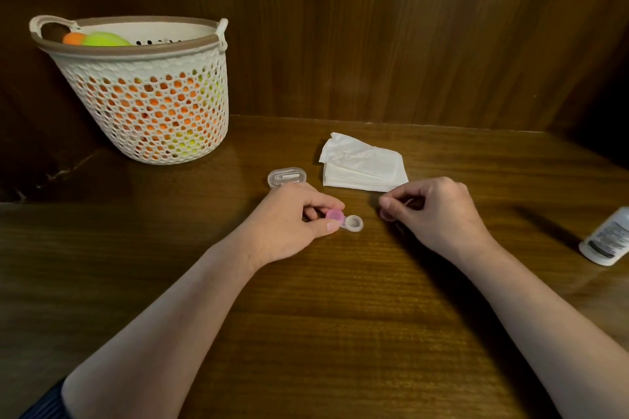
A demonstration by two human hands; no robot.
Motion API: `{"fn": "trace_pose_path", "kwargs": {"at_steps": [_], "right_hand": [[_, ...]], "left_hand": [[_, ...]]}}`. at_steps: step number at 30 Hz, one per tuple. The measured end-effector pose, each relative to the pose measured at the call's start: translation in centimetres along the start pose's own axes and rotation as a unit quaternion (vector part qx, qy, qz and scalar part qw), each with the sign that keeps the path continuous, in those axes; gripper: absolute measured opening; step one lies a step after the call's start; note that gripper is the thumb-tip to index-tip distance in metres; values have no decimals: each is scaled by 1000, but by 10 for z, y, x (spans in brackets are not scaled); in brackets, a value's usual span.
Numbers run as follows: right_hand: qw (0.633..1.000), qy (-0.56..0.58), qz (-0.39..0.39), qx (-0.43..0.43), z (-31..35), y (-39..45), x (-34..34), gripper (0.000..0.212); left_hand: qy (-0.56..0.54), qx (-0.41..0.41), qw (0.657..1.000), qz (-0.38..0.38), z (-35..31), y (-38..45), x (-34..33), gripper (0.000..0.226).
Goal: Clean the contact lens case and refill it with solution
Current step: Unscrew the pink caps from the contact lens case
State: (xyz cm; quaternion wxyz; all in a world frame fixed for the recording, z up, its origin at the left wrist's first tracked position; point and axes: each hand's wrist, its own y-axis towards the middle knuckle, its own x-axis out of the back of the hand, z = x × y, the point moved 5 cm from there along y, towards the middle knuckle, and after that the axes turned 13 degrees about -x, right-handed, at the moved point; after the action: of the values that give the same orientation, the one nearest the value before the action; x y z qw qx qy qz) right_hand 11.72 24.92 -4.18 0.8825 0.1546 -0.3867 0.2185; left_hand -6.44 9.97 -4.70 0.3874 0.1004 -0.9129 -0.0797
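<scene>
A contact lens case (354,224) lies on the wooden table. Its left well wears a pink cap (334,215); its right well is open and uncapped. My left hand (292,217) pinches the pink-capped side between thumb and fingers. To the right, my right hand (432,211) has its fingers curled, pinching a small object at the fingertips that is mostly hidden; it looks like the other cap. A white solution bottle (607,238) lies on its side at the table's right edge.
A stack of white tissues (364,165) lies behind the hands. A small clear box with tweezers inside (287,177) sits left of it. A white mesh basket (153,88) of orange and yellow balls stands at the back left against the wooden wall.
</scene>
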Motion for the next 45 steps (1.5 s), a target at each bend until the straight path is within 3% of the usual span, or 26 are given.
{"fn": "trace_pose_path", "kwargs": {"at_steps": [3,6,8,10,11,13,18,30,34,37,41,45], "right_hand": [[999,6,-34,10,6,-2,5,10],[997,-2,-12,74,18,-9,5,23],[995,-22,18,97,25,-14,1,25],[994,-24,46,100,26,-16,-5,22],[993,-23,57,98,26,-16,-7,22],[993,-19,71,95,25,-15,-9,24],[992,13,96,83,24,-18,-11,37],[986,37,137,83,32,-27,-14,40],[994,7,59,96,28,-21,-7,35],[991,-40,59,110,27,-18,-9,34],[980,-74,120,137,30,-23,-21,50],[978,-85,127,138,29,-23,-24,47]], "left_hand": [[14,2,1000,7,-1,0,0,40],[3,16,1000,-6,0,0,2,48],[2,32,999,-39,2,-1,6,37],[18,44,995,-88,5,-2,11,13],[26,47,994,-100,8,-2,12,14],[41,52,994,-88,9,-1,10,25],[39,44,997,-43,2,0,4,13],[2,13,1000,-27,-8,-4,2,17],[58,7,998,18,-12,-6,1,48],[111,26,993,42,-13,-7,0,67],[139,33,989,34,-17,-6,1,56],[127,28,991,18,-15,-7,3,47]]}}
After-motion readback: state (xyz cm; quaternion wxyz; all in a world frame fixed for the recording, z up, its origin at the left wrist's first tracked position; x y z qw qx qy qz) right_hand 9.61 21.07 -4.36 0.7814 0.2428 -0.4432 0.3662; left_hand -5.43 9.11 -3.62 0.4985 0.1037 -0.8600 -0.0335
